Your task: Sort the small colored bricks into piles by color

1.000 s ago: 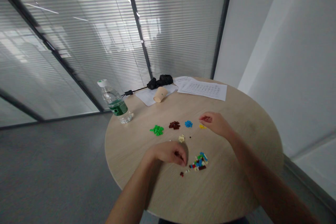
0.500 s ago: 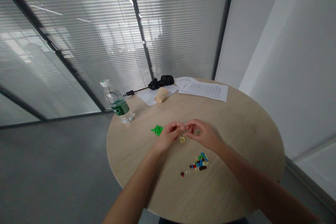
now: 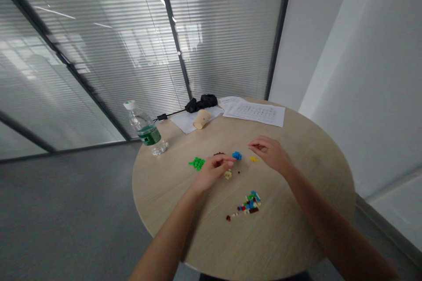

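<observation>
My left hand [image 3: 213, 172] hovers low over the table with fingers stretched and the thumb slightly apart; no held piece shows. Beside it lie a pile of green toy bricks [image 3: 197, 163] and a small cream cluster [image 3: 227, 174]. Dark brown bricks [image 3: 219, 153] are partly hidden behind its fingers, and blue bricks [image 3: 236, 155] sit just past its fingertips. My right hand [image 3: 271, 153] is raised to the right, fingertips pinched together; anything between them is too small to make out. Yellow bricks [image 3: 253, 159] rest just below it, and one tiny dark piece [image 3: 239, 172] lies alone.
A mixed heap of coloured bricks [image 3: 251, 203] lies nearer me on the round table [image 3: 290, 237]. Toward the back stand a water bottle [image 3: 149, 134], a tipped paper cup [image 3: 201, 119], a black bundle with a cord [image 3: 201, 102] and printed sheets [image 3: 260, 113].
My right hand has moved away from the left, up and to the right. Blue and yellow bricks, hidden before, now show between the hands. My left hand stays nearly in place.
</observation>
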### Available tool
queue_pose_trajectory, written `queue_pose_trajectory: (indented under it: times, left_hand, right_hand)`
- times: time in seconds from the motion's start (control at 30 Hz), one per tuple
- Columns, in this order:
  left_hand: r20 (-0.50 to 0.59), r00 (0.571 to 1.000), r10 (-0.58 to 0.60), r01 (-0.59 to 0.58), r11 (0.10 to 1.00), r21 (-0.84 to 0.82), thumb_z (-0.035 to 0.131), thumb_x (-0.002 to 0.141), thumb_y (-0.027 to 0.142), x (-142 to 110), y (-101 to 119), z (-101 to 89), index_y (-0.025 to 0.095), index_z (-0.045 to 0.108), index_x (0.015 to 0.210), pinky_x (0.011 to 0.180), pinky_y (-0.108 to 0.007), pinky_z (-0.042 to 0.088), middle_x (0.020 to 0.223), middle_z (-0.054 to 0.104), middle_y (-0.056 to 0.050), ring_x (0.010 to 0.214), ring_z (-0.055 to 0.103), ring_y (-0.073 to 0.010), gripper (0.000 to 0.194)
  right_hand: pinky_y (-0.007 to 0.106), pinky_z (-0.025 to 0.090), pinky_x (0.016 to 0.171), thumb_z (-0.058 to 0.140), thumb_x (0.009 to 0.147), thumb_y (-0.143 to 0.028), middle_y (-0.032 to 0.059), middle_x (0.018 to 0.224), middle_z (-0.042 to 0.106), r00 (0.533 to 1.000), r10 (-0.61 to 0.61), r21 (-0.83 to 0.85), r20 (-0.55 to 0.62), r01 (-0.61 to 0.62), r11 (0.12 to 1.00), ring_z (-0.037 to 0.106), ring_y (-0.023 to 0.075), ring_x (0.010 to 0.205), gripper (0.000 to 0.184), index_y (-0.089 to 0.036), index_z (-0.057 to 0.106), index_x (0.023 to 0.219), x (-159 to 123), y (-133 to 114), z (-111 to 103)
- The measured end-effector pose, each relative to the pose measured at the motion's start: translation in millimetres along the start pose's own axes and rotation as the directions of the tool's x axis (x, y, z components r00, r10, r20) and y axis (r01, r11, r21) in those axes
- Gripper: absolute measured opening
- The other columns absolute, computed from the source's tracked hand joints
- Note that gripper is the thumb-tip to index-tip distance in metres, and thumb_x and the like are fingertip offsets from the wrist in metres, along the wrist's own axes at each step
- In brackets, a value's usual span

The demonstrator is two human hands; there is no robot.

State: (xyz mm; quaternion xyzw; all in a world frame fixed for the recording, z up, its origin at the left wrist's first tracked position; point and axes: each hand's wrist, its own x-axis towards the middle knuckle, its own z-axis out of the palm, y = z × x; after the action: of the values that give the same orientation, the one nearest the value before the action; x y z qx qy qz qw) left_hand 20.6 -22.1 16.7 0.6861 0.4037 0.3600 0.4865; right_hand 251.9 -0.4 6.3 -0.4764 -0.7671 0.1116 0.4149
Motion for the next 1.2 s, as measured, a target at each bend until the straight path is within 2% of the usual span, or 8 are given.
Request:
queue_pose_trajectory:
  times: [0.1, 0.2, 0.33, 0.5, 0.63, 0.83, 1.03, 1.2]
  left_hand:
    - [0.020, 1.000, -0.001, 0.000, 0.998, 0.058, 0.061, 0.077, 0.045, 0.1, -1.3, -0.9, 0.014, 0.070, 0.089, 0.052, -0.021, 0.032, 0.065, 0.057, -0.001, 0.059, 0.046, -0.0103, 0.035]
    - [0.048, 0.999, 0.003, -0.008, 0.996, 0.094, 0.060, 0.078, 0.044, 0.4, -2.7, -1.1, 0.014, 0.070, 0.085, 0.058, -0.022, 0.038, 0.072, 0.062, -0.002, 0.066, 0.052, -0.0130, 0.032]
    - [0.069, 0.997, 0.020, -0.028, 0.993, 0.118, 0.059, 0.080, 0.040, 0.6, -2.1, -1.4, 0.015, 0.069, 0.082, 0.066, -0.025, 0.042, 0.078, 0.066, -0.003, 0.072, 0.056, -0.0144, 0.028]
    - [0.074, 0.997, 0.007, -0.019, 0.987, 0.163, 0.058, 0.081, 0.037, 0.8, 0.2, -1.0, 0.014, 0.070, 0.082, 0.070, -0.025, 0.042, 0.080, 0.067, -0.004, 0.075, 0.057, -0.0150, 0.025]
    - [0.093, 0.996, 0.009, -0.027, 0.981, 0.190, 0.057, 0.081, 0.035, 1.1, -2.9, -1.3, 0.014, 0.070, 0.083, 0.068, -0.025, 0.041, 0.079, 0.066, -0.003, 0.072, 0.056, -0.0141, 0.025]
    - [0.204, 0.979, 0.015, -0.059, 0.976, 0.210, 0.060, 0.080, 0.031, -1.6, -7.0, -1.4, 0.015, 0.070, 0.085, 0.060, -0.022, 0.037, 0.075, 0.064, -0.002, 0.066, 0.052, -0.0109, 0.020]
    - [0.411, 0.911, 0.030, -0.108, 0.980, 0.167, 0.062, 0.078, 0.025, -6.6, -6.3, 5.9, 0.013, 0.069, 0.086, 0.054, -0.019, 0.034, 0.066, 0.057, 0.001, 0.057, 0.045, -0.0075, 0.016]
    - [0.528, 0.841, 0.120, -0.295, 0.919, 0.260, 0.064, 0.075, 0.019, -6.5, -10.2, 11.0, 0.014, 0.071, 0.087, 0.056, -0.020, 0.037, 0.071, 0.058, 0.000, 0.061, 0.047, -0.0078, 0.014]
  right_hand:
    - [0.028, 0.048, 0.072, 0.057, 0.081, -0.024, 0.0079, 0.087, 0.072, 0.983, 0.118, -0.103, 0.137, -0.104, 0.989, 0.064, 0.0178, 0.077, 0.016, -0.018, 0.072, 0.084, -0.3, 24.1, -9.0]
    - [0.027, 0.046, 0.068, 0.058, 0.077, -0.019, 0.0080, 0.083, 0.073, 0.929, 0.221, -0.168, 0.296, -0.177, 0.970, 0.065, 0.0185, 0.074, 0.016, -0.017, 0.074, 0.079, -3.0, 35.2, -10.9]
    - [0.026, 0.045, 0.064, 0.056, 0.077, -0.021, 0.0073, 0.082, 0.074, 0.896, 0.249, -0.170, 0.368, -0.198, 0.965, 0.065, 0.0186, 0.072, 0.019, -0.018, 0.075, 0.080, -4.5, 34.9, -7.6]
    - [0.028, 0.046, 0.068, 0.056, 0.080, -0.025, 0.0087, 0.086, 0.074, 0.893, 0.227, -0.143, 0.388, -0.185, 0.972, 0.066, 0.0199, 0.074, 0.022, -0.017, 0.075, 0.084, -4.5, 36.7, -4.3]
    - [0.028, 0.047, 0.073, 0.054, 0.079, -0.020, 0.0089, 0.092, 0.074, 0.889, 0.257, -0.158, 0.379, -0.211, 0.964, 0.066, 0.0200, 0.080, 0.023, -0.017, 0.075, 0.087, -5.1, 40.5, -4.6]
    - [0.025, 0.046, 0.063, 0.058, 0.070, -0.013, 0.0063, 0.079, 0.074, 0.867, 0.326, -0.195, 0.376, -0.270, 0.943, 0.065, 0.0178, 0.070, 0.020, -0.017, 0.075, 0.080, -5.8, 37.9, -6.5]
    - [0.024, 0.047, 0.066, 0.059, 0.073, -0.014, 0.0087, 0.084, 0.074, 0.873, 0.320, -0.169, 0.369, -0.276, 0.946, 0.066, 0.0176, 0.074, 0.018, -0.014, 0.074, 0.082, -5.0, 32.8, -1.9]
    - [0.024, 0.047, 0.067, 0.060, 0.076, -0.019, 0.0083, 0.084, 0.074, 0.892, 0.308, -0.126, 0.330, -0.282, 0.951, 0.065, 0.0169, 0.073, 0.014, -0.016, 0.072, 0.082, -4.2, 31.6, 0.4]
